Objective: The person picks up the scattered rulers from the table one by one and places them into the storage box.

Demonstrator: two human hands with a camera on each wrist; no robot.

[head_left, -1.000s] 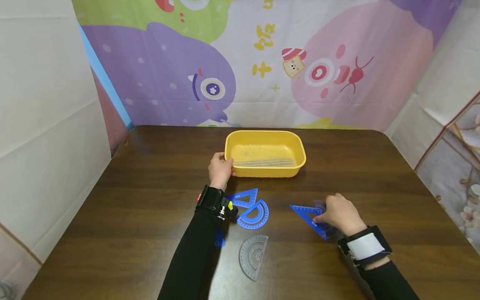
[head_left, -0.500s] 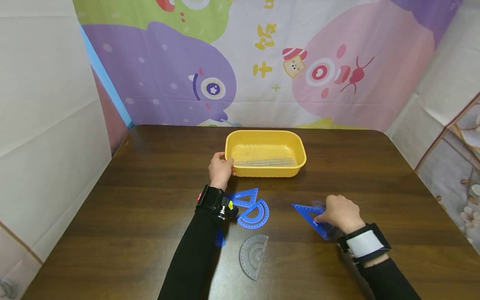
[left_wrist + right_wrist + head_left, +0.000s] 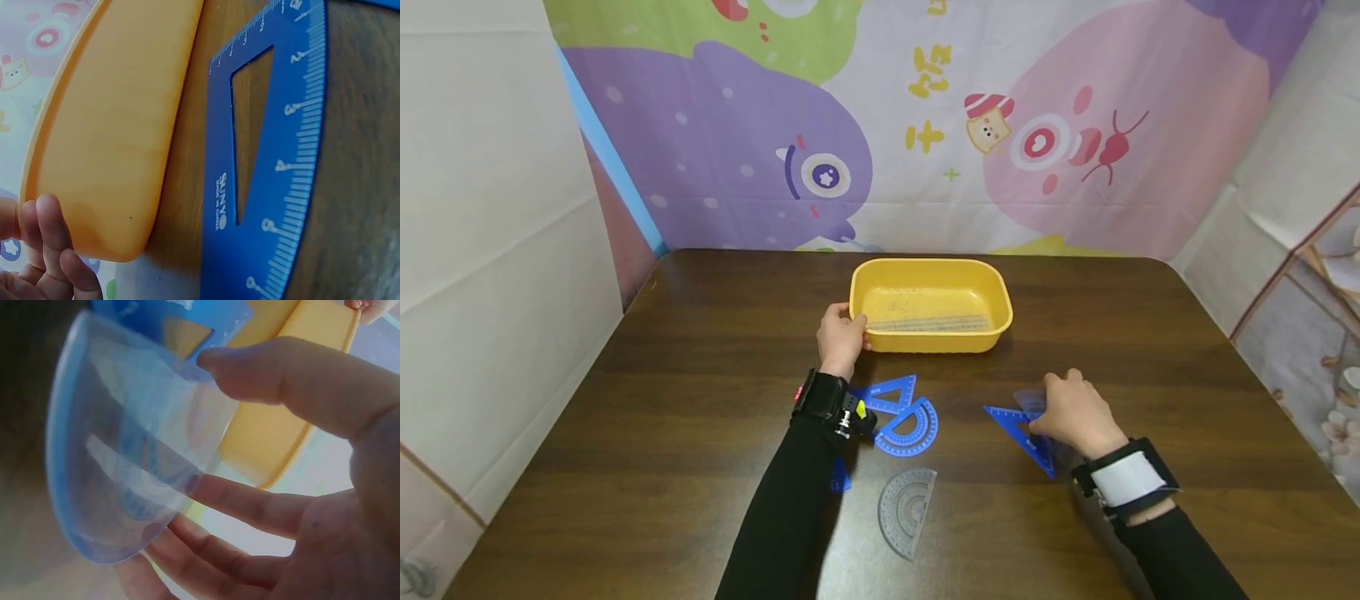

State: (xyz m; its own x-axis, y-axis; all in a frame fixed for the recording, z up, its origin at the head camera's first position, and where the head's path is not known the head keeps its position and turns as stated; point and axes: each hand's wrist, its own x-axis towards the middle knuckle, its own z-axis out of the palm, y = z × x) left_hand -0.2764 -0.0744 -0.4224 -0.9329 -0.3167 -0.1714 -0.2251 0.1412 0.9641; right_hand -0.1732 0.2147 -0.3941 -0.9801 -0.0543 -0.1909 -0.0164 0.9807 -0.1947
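Note:
My left hand (image 3: 841, 340) grips the front left corner of a yellow plastic basin (image 3: 932, 343), its thumb at the rim. Clear rulers (image 3: 928, 324) lie inside. Over the table to the right, my right hand (image 3: 1081, 415) pinches a blue set square (image 3: 1017, 423) together with a clear half-round protractor (image 3: 94, 481). In the right wrist view the thumb is at the set square's edge, and fingertips show through the clear plastic. Near my left wrist lie another blue set square (image 3: 219, 144) and a blue protractor (image 3: 886, 442), which overlap in the head view.
A clear protractor (image 3: 898, 512) lies on the brown table (image 3: 700, 400) nearer to me. The corner of another blue piece (image 3: 840, 475) shows beside my left sleeve, which hides the remainder. A cartoon-print cloth (image 3: 917, 192) hangs behind the table.
My right hand has shifted slightly, its knuckles rising away from me while the thumb stays at the set square. More of the clear protractor shows beyond it. The left hand and basin stay put.

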